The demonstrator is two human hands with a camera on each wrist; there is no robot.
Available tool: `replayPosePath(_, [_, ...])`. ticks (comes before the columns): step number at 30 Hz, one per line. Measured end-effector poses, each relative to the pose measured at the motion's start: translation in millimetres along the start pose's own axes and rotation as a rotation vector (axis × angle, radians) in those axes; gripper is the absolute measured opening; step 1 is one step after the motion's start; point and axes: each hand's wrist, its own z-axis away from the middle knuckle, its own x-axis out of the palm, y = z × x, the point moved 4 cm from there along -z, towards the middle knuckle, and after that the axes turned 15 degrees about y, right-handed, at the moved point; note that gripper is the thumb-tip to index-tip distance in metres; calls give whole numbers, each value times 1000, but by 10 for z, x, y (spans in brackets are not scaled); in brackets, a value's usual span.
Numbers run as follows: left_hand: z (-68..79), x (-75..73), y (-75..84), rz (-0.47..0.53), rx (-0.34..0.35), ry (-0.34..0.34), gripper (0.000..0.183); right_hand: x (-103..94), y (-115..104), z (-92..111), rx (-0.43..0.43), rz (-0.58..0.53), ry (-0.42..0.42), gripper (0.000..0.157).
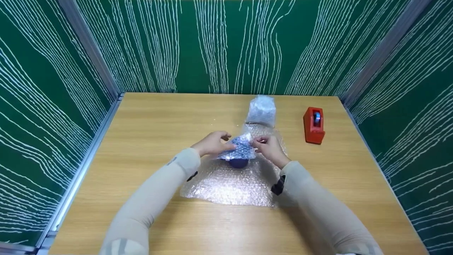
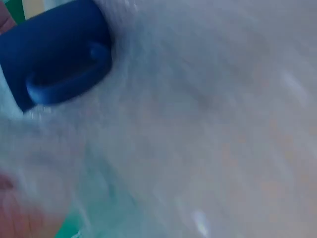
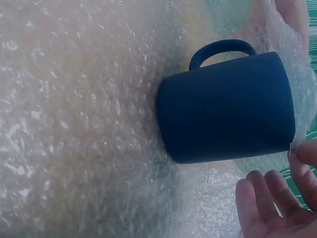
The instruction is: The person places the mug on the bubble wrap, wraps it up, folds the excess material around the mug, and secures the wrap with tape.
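Note:
A dark blue mug (image 3: 225, 109) lies on its side on a sheet of bubble wrap (image 1: 226, 187), its handle visible in both wrist views. A flap of the wrap (image 1: 242, 147) is raised over the mug and covers much of it in the head view. At the flap's left side my left hand (image 1: 213, 143) holds the wrap, with the thumb against it and the fingers beyond. My right hand (image 1: 269, 148) pinches the flap's edge between thumb and index finger beside the mug, while the other fingers are loosely bent. The left wrist view is blurred around the left fingers.
A folded bubble wrap piece (image 1: 262, 108) sits at the back of the wooden table (image 1: 159, 120). To the right stands a red tape dispenser (image 1: 314, 125). Green walls with white lines (image 1: 187, 46) enclose the table's back and sides.

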Motion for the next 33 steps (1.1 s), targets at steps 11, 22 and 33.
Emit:
replayPosePath(11, [-2,198,-6,39,-12,51,78,23,-136,-317,102,-1,-81,28])
replayPosePath(22, [-7,288,6,29,57,61,77,146,-189,-614,202,117,-142,47])
replayPosePath(33, [-19,291,-11,64,52,69,81,278,-257,-632,354,43,-100,29])
